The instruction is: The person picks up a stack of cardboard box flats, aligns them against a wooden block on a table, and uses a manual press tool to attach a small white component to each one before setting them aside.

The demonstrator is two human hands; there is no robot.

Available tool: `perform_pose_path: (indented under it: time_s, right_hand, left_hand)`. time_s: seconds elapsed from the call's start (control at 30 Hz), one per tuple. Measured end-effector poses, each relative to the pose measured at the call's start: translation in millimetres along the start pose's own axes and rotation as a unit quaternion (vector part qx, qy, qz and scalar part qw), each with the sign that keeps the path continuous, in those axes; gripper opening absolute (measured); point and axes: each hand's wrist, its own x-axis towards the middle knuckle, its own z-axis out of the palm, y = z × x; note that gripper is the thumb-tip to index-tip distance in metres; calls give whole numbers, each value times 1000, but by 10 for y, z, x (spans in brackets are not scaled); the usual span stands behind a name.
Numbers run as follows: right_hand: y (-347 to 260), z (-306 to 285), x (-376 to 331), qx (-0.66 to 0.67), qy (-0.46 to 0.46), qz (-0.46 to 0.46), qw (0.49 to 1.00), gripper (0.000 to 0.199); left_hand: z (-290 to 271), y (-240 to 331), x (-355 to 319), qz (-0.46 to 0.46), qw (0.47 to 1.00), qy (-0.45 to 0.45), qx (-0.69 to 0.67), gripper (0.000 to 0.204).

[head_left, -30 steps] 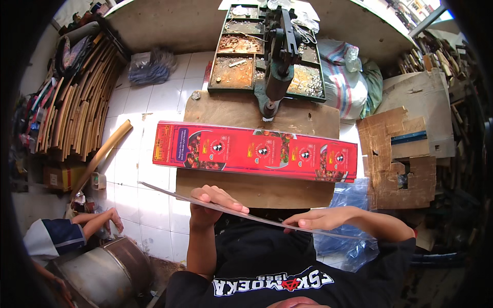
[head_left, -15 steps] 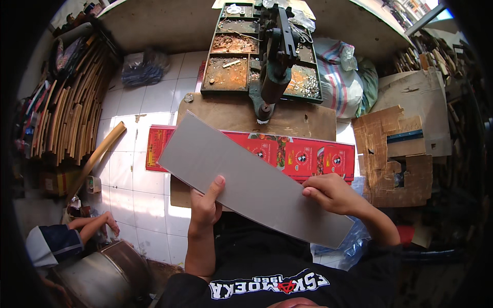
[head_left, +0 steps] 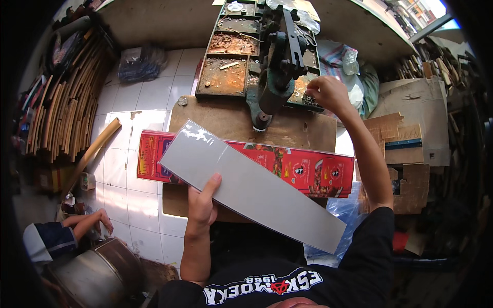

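Note:
My left hand (head_left: 202,201) grips the near edge of a long grey card sheet (head_left: 250,184), thumb on top, holding it slanted above a stack of red printed cardboard sheets (head_left: 306,170). The red sheets lie across a brown wooden board (head_left: 298,132). My right hand (head_left: 326,94) is stretched forward, fingers curled at the right side of a green metal press (head_left: 276,69), touching small dark pieces in the press's tray (head_left: 226,76). What those fingers hold is too small to tell.
Another person's arms (head_left: 84,222) rest at the lower left beside a round metal pot (head_left: 92,277). Bundles of wooden sticks (head_left: 61,102) lean at the left. Torn cardboard pieces (head_left: 408,154) and sacks (head_left: 344,61) lie at the right. White floor tiles (head_left: 133,102) surround the board.
My right hand has let go of the grey sheet and reached forward to the press tray. The left hand alone now holds the sheet, which was tipped from edge-on to its flat face.

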Motion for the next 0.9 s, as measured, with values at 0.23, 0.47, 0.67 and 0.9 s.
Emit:
perform_pose_path:
  time_s: [0.23, 0.47, 0.67, 0.9]
  right_hand:
    - [-65, 164, 20, -56, 45, -17, 997, 14]
    - [-587, 78, -218, 278, 78, -116, 950, 10]
    - [-1024, 82, -393, 226, 47, -176, 957, 10]
    - [-984, 123, -424, 206, 56, -155, 964, 11]
  left_hand:
    - [-34, -33, 9, -14, 1000, 6, -9, 44]
    - [-70, -53, 12, -16, 1000, -4, -17, 43]
    - [-57, -23, 8, -25, 999, -8, -19, 42]
    - [-56, -23, 11, -25, 999, -15, -34, 42]
